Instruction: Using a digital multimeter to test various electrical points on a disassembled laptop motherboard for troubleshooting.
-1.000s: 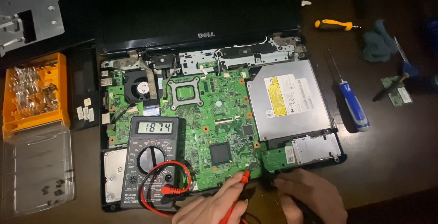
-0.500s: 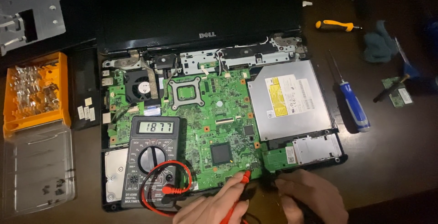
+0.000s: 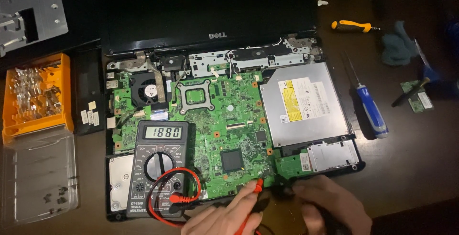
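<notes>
Red-tipped, the probe (image 3: 256,189) is pinched in the fingers of the left hand (image 3: 224,216), its point on the lower edge of the green circuit board (image 3: 229,125) just above. The right hand (image 3: 330,206) is curled shut beside it, what it grips hidden in shadow. Left of both hands lies a grey meter (image 3: 160,168) with looped red lead; a blue screwdriver (image 3: 370,110) rests on the worktop (image 3: 411,158) beyond the right hand.
</notes>
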